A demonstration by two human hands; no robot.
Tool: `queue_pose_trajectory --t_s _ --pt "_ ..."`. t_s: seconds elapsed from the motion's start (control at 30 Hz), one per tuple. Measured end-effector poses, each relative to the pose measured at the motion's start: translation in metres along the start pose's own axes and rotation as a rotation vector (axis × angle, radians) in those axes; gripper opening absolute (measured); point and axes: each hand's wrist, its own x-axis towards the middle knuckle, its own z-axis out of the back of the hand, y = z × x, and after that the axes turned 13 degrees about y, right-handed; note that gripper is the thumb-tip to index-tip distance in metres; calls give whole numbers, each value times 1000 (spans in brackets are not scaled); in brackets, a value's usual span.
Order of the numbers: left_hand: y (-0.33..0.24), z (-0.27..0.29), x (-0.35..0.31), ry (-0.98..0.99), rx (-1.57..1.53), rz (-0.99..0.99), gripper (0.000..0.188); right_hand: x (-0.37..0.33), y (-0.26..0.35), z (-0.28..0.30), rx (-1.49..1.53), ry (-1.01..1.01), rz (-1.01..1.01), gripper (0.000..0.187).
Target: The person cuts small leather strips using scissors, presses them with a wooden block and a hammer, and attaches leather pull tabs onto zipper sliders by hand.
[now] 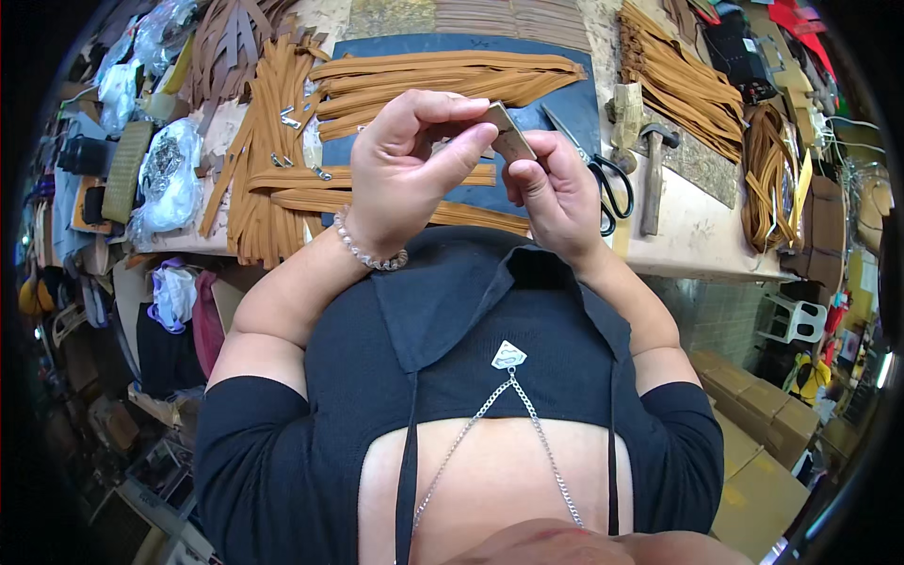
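Pale, worn worktop point(697, 221) surface is spread beneath the materials, its front edge bowed by the lens. At the far left, a crinkled clear plastic bag point(169, 179) is placed near the edge. Next, brown flat strips point(226, 47) are heaped at the back, and a bundle of tan woven strips point(273, 104) is draped toward the front edge, with small shiny metal parts point(290, 118) lying on it. Further tan lengths point(443, 71) are laid across a smooth dark blue mat point(570, 99).

Above the mat, a flat, rectangular, grey-brown piece point(511, 134) is held between both hands. Its upper end is pinched by the thumb and forefinger of the left hand point(405, 169); its lower end is gripped by the curled fingers and thumb of the right hand point(565, 193). Its material cannot be determined.

To the right, black-handled scissors point(617, 188) are positioned just beside the right hand, followed by a wooden-handled hammer point(652, 179). Worktop surface is exposed between the hammer and a looped tan bundle point(770, 179). At the upper right, a small white label is borne by a black box point(734, 47); its print is too small to be read.
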Motion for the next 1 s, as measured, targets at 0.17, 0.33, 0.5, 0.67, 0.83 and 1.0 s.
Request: queue_pose_trajectory --t_s 0.17,0.33,0.5,0.67,0.83,1.0 --pt "8 -1 6 57 97 -134 27 2 -2 7 -61 -10 51 21" --pt "6 -2 6 46 72 -142 26 0 -3 4 -56 -3 51 19" --pt "9 3 7 89 162 -214 28 -1 -4 2 -19 3 41 19" --pt "6 3 5 83 231 -240 26 -3 -6 2 -129 16 75 23" --pt "-2 1 1 66 140 -108 24 -2 1 0 -146 -12 41 22" --pt "-1 6 -1 107 233 -112 27 -2 4 0 -197 -51 43 18"
